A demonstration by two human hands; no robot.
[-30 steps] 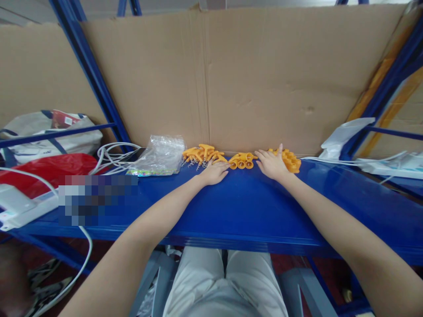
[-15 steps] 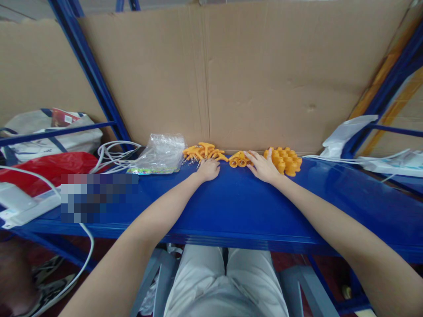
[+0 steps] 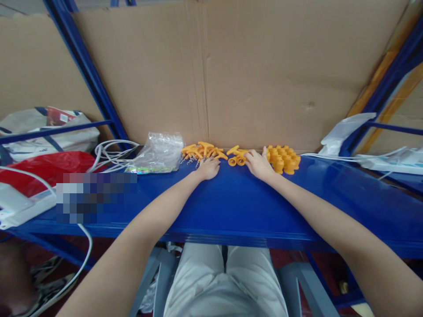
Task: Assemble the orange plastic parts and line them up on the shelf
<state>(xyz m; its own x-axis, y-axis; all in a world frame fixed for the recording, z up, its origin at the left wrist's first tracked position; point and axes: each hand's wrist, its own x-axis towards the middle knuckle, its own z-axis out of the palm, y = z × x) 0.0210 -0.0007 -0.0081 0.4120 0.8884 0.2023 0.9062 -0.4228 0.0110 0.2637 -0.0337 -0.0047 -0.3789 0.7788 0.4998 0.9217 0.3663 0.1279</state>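
Observation:
My left hand (image 3: 209, 169) rests palm down at the front of a pile of orange T-handled corkscrews (image 3: 198, 151) with metal spirals, its fingers loosely extended and touching the nearest ones. To the right, my right hand (image 3: 261, 166) is spread, with thumb and forefinger against the small orange hollow sleeves (image 3: 236, 161). Two of these show round openings facing me; whatever lies beneath the fingers is hidden. Just behind them lies another orange T-shaped piece (image 3: 233, 150). Close to the right hand's outer side stands a tight block of upright orange sleeves (image 3: 283, 158).
All this sits on a blue metal table (image 3: 224, 202) against a cardboard wall (image 3: 251, 75). Clear plastic bags (image 3: 160, 152), white cables (image 3: 110, 154) and a red bag (image 3: 62, 169) are at the left. At the right is a white power strip (image 3: 393, 160).
My right hand has shifted slightly and its fingers have drawn in. Two round sleeve openings now show beside it instead of three. The left hand has barely moved.

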